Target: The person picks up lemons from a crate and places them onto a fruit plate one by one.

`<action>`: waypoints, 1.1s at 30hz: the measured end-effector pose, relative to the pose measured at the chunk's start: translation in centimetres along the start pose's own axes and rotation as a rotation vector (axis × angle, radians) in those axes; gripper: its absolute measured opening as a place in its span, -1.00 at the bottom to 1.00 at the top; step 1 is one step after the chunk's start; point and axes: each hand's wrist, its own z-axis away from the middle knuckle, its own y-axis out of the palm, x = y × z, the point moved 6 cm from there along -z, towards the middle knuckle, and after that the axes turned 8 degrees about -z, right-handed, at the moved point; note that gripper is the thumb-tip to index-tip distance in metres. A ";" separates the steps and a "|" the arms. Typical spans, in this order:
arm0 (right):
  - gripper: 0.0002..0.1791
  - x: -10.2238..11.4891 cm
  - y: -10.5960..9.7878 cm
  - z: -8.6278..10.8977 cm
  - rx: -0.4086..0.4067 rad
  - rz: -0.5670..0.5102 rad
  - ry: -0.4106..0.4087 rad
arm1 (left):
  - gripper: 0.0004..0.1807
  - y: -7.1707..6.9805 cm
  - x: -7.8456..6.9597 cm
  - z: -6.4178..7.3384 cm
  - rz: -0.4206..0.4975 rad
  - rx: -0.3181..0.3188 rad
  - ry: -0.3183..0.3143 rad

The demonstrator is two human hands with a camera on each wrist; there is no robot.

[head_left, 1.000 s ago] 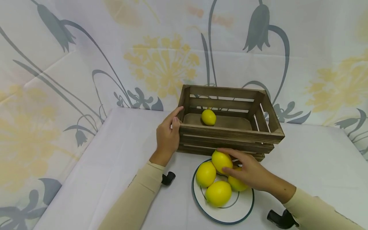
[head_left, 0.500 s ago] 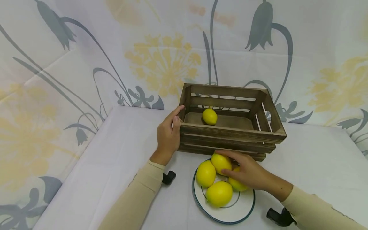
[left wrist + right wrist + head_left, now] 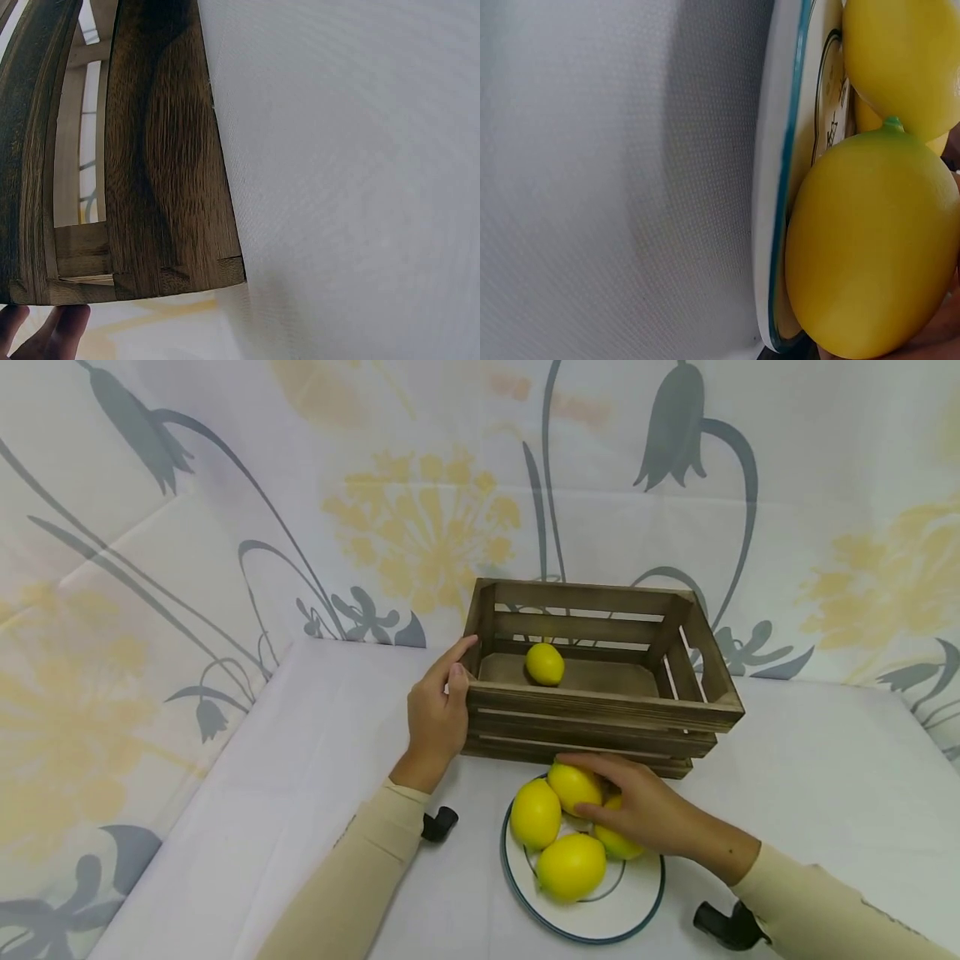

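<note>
In the head view, my left hand [image 3: 438,710] grips the left end of a brown slatted wooden crate [image 3: 585,722], thumb near the front corner. Its fingertips [image 3: 71,322] show against the crate's end in the left wrist view. One lemon [image 3: 545,664] lies inside the crate. My right hand [image 3: 652,814] holds a lemon [image 3: 575,787] at the back of a white plate [image 3: 630,906], thumb and fingers on either side. Three more lemons sit on the plate, one partly under that hand. A large lemon [image 3: 874,240] fills much of the right wrist view, hiding most of the hand.
The plate, rimmed in blue-green, stands right before the crate on a white cloth [image 3: 337,718]. Black devices are attached near both wrists, one [image 3: 731,927] below the right sleeve. A flower-patterned fabric backdrop [image 3: 420,435] rises close behind the crate.
My right hand and the lemon it holds have shifted slightly left and toward me. The left hand and crate look unchanged.
</note>
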 end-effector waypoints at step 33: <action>-0.29 -0.2 0.0 0.4 -0.001 0.055 0.065 | -0.38 0.1 0.1 0.0 -0.005 -0.001 -0.002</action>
